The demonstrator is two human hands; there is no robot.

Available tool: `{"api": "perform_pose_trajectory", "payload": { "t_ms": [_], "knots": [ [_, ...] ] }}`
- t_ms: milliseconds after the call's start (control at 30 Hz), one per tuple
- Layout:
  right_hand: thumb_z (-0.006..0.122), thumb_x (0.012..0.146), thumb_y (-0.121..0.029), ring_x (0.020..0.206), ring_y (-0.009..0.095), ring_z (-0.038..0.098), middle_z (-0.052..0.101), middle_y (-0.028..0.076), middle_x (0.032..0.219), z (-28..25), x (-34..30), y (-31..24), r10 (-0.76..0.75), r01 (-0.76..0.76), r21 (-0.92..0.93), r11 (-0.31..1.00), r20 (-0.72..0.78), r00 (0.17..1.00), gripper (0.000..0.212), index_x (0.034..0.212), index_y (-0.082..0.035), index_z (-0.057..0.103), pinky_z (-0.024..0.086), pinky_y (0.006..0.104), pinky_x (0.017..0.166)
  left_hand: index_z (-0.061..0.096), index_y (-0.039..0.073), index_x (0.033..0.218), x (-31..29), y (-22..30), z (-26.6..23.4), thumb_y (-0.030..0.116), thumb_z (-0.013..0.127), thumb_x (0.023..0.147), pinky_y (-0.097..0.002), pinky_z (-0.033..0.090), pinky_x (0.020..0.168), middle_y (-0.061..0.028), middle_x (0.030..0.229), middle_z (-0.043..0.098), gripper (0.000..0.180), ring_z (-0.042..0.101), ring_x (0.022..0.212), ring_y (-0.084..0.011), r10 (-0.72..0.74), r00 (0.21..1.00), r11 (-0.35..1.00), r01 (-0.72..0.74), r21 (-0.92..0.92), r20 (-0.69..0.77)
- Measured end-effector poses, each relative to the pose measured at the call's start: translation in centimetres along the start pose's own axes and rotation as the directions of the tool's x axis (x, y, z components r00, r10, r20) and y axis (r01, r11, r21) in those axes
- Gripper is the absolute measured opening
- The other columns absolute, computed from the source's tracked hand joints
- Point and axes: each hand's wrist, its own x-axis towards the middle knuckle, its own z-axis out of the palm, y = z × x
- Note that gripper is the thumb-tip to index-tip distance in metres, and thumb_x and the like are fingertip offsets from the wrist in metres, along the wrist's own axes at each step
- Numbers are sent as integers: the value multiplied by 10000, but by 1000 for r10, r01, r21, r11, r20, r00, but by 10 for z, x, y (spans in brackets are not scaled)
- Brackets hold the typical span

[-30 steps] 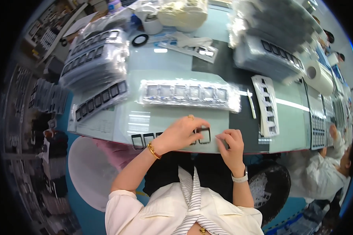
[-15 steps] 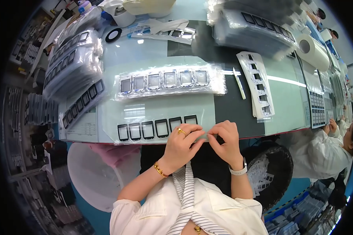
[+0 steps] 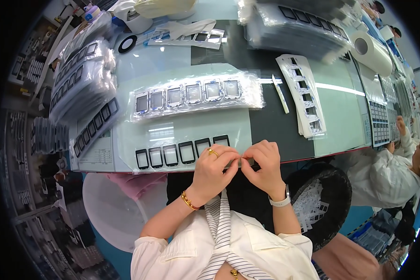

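Note:
At the table's front edge, my left hand (image 3: 213,167) and my right hand (image 3: 264,164) are close together, thumbs and forefingers pinched and fingertips nearly meeting. Whatever lies between the fingertips is too small to make out. Just left of my hands, a row of black rectangular frames (image 3: 171,164) lies on the pale green mat, the rightmost ones partly behind my left hand. Beyond them rests a clear plastic tray strip (image 3: 252,95) holding several framed windows. A slim white knife-like tool (image 3: 281,95) and a stack of white cut-out strips (image 3: 315,114) lie to its right.
Stacked clear trays (image 3: 91,86) stand at the left, with another stack (image 3: 284,37) at the back. A white roll (image 3: 371,55) sits at the right, a black tape ring (image 3: 127,45) at the far left. Below are a black scrap bin (image 3: 343,205) and white tub (image 3: 105,210). A co-worker (image 3: 382,177) sits at right.
My right hand has come in toward the left one, and the fingertips are now closer together. The whole view has shifted slightly. At the right, the co-worker's hand has risen.

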Motion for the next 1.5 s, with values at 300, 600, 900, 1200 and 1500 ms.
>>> {"api": "perform_pose_trajectory", "payload": {
  "t_ms": [300, 600, 900, 1200, 1500],
  "knots": [
    [744, 744, -81, 772, 224, 577, 641, 4, 809, 1, 1, -2, 3, -3, -18, 1000, 6, 1000, 131, 810, -105, 633, 393, 387, 763, 734, 61, 888, -2, 1, 1, 9, 786, 792, -393, 538, 844, -36, 953, 739, 120, 695, 896, -250, 14, 1000, 1000, -14, 26, -7],
    [725, 732, -77, 763, 227, 562, 616, 3, 783, 1, 1, -3, 34, -33, -23, 999, 28, 999, 114, 774, -103, 621, 384, 388, 758, 707, 61, 882, -1, 3, 3, 8, 782, 782, -387, 531, 813, -37, 957, 739, 136, 694, 888, -248, 10, 1000, 998, -10, 54, -16],
    [739, 716, -88, 866, 252, 559, 625, 35, 890, -15, -2, -13, 84, -69, -106, 992, 141, 986, 168, 808, -82, 598, 400, 373, 795, 491, 16, 1145, -1, -22, -10, 71, 440, 1112, -338, 594, 961, -216, 1211, 731, 83, 715, 1065, -175, -473, 870, 614, 440, -655, 142],
    [794, 810, -63, 927, 283, 584, 656, 83, 1001, -1, 22, -2, 185, -183, -66, 981, 25, 982, 189, 908, -52, 633, 449, 396, 843, 541, -5, 1109, -10, -12, -4, 71, 541, 1053, -332, 575, 711, -153, 1083, 789, 95, 760, 823, -183, -357, 934, 880, 327, -344, -26],
    [747, 843, -37, 929, 308, 573, 630, 98, 993, 6, 20, 3, 165, -173, -148, 974, -63, 984, 178, 827, -48, 570, 409, 429, 829, 513, 101, 1164, -32, -64, -91, 218, 433, 1113, -573, 544, 1081, -303, 1411, 620, 151, 651, 1261, -464, -780, 626, 40, 86, -996, 23]
  ]
}}
